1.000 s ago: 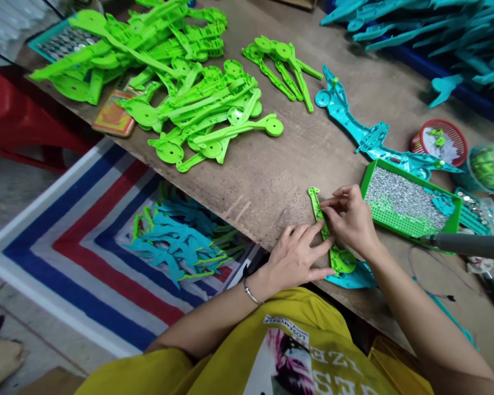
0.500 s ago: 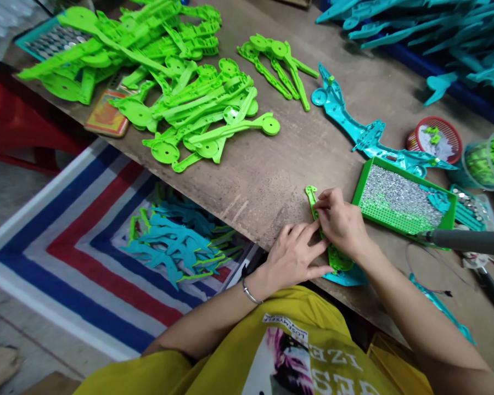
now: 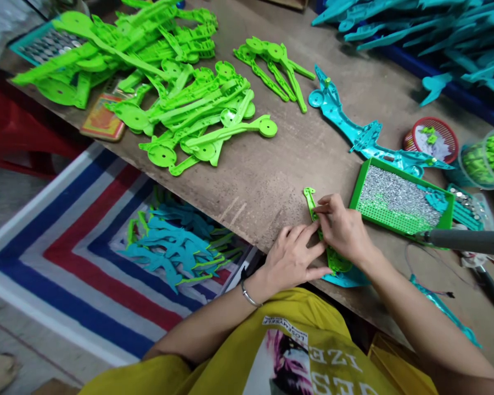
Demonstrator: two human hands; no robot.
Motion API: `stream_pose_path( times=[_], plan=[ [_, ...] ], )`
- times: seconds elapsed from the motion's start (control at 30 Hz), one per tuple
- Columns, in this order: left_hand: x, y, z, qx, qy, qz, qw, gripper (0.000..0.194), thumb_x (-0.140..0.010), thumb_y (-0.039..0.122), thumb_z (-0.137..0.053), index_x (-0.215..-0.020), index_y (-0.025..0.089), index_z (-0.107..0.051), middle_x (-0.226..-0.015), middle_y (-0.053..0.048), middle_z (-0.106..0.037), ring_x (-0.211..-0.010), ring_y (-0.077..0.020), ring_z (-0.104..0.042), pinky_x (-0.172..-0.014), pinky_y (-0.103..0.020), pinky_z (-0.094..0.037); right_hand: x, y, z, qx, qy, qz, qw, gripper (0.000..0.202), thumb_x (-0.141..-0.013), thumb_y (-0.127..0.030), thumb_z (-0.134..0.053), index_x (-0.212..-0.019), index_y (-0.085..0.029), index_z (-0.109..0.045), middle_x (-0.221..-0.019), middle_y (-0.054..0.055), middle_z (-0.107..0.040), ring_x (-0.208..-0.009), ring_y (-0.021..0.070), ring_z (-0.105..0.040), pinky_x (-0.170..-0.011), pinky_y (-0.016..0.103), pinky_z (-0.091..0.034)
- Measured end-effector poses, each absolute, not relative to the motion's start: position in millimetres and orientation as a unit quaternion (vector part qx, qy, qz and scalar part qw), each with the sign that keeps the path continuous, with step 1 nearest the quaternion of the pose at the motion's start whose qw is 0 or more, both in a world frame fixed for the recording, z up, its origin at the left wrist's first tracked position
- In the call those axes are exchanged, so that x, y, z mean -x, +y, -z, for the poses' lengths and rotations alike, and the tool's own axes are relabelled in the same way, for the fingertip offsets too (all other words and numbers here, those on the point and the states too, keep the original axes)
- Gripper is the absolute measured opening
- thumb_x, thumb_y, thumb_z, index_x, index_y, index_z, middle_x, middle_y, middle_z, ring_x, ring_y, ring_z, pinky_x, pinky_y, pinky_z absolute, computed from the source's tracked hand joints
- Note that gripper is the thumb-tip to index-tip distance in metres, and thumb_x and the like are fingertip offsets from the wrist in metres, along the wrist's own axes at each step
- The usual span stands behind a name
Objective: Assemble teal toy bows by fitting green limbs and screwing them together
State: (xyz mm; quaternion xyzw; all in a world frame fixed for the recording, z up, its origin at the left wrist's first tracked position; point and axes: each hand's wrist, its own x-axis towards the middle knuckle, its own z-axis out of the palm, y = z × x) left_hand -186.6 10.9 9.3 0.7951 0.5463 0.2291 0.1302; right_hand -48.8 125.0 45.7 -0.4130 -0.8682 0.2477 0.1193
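Note:
A slim bright green plastic part (image 3: 310, 198) lies at the table's near edge, its far tip and near end showing between my hands. Under its near end rests a teal plastic piece (image 3: 348, 278). My left hand (image 3: 292, 255) lies along the left side of the green part, fingers spread, fingertips and thumb touching it. Over the middle of that part, my right hand (image 3: 343, 230) pinches with thumb and fingertips; whatever is in the pinch is too small or hidden. Right of my hands stands a green tray (image 3: 356, 195) filled with small silvery screws.
Green plastic parts (image 3: 197, 109) are heaped at the left. A teal frame (image 3: 349, 129) lies behind the tray, near a red basket (image 3: 450, 140). A grey tool (image 3: 469, 240) juts in from the right. Below the left edge, a striped cloth-lined bin (image 3: 66, 249) holds finished-looking parts.
The view has shifted slightly. Both hands stay at the green part, the right one still pinching over its middle; little else differs.

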Motion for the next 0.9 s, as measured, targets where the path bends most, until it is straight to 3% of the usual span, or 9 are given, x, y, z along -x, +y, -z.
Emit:
stream_pose_path(
  times=[0.2,0.43,0.53,0.67,0.8,0.9],
  plan=[
    [186.0,10.5,-8.9,-0.794,0.548,-0.232,0.127,0.057,-0.093,0.066,-0.048,-0.132,0.027,-0.062,-0.140,-0.016,-0.055,-0.122,-0.0307,-0.051,-0.097,-0.045,-0.039,48.0,110.2,-52.2,0.345,-0.932,-0.114,0.018,0.013,-0.096,-0.013,-0.039,-0.097,-0.021,-0.049,-0.078,0.008,-0.069,-0.068,0.0220,-0.065,-0.061,0.030,-0.046],
    [185.4,8.9,-7.4,-0.789,0.553,-0.240,0.119,0.056,-0.090,0.066,-0.054,-0.128,0.026,-0.066,-0.127,-0.017,-0.061,-0.119,-0.0324,-0.053,-0.095,-0.046,-0.043,60.6,109.0,-62.4,0.298,-0.952,-0.049,-0.053,0.017,-0.091,-0.004,-0.046,-0.093,-0.019,-0.052,-0.082,0.010,-0.067,-0.077,0.0249,-0.064,-0.066,0.034,-0.048],
    [187.4,9.6,-12.7,-0.787,0.553,-0.234,0.144,0.058,-0.090,0.065,-0.057,-0.131,0.025,-0.064,-0.136,-0.017,-0.058,-0.121,-0.0331,-0.054,-0.097,-0.049,-0.044,49.0,111.3,-53.8,0.306,-0.946,-0.108,-0.011,0.019,-0.092,-0.006,-0.045,-0.103,-0.017,-0.055,-0.085,0.010,-0.070,-0.076,0.0232,-0.067,-0.067,0.032,-0.051],
    [197.0,15.8,-23.6,-0.795,0.528,-0.228,0.194,0.055,-0.091,0.058,-0.060,-0.135,0.024,-0.061,-0.147,-0.015,-0.053,-0.126,-0.0320,-0.055,-0.100,-0.050,-0.048,23.1,110.5,-40.9,0.330,-0.917,-0.189,0.123,0.037,-0.095,-0.008,-0.043,-0.130,-0.015,-0.051,-0.101,0.011,-0.075,-0.087,0.0220,-0.072,-0.074,0.032,-0.057],
    [221.6,44.2,-30.1,-0.813,0.460,-0.294,0.201,0.040,-0.098,0.042,-0.057,-0.130,0.019,-0.061,-0.125,-0.011,-0.070,-0.114,-0.0225,-0.066,-0.096,-0.039,-0.053,-3.2,104.5,-43.7,0.360,-0.893,-0.178,0.203,0.035,-0.098,-0.012,-0.044,-0.131,-0.017,-0.053,-0.114,0.013,-0.074,-0.099,0.0232,-0.074,-0.083,0.035,-0.060],
    [243.5,94.4,-34.6,-0.805,0.478,-0.329,0.122,0.024,-0.099,0.029,-0.055,-0.115,0.017,-0.067,-0.112,-0.011,-0.074,-0.105,-0.0210,-0.069,-0.092,-0.036,-0.053,-22.1,97.6,-51.0,0.385,-0.884,-0.173,0.199,0.030,-0.098,-0.015,-0.046,-0.126,-0.017,-0.058,-0.111,0.013,-0.075,-0.096,0.0241,-0.075,-0.081,0.036,-0.061]
  ],
)
